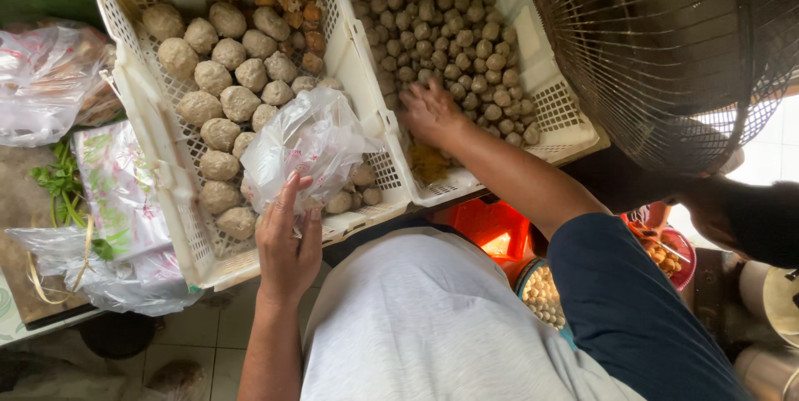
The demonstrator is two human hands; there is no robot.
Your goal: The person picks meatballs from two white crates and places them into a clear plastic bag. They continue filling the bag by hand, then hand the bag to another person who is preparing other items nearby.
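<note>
Crate (pixel 366 76) side: bag (pixel 308 143) above fingers (pixel 287 201) (left).

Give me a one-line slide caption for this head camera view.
Left hand holds a clear plastic bag; right hand reaches among small meatballs.

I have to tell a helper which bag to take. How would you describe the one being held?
Find the left white crate of large meatballs. Above its front right corner, the left hand holds a thin clear plastic bag. Unlike the bags lying on the table, it is crumpled, puffed up and lifted.
</note>
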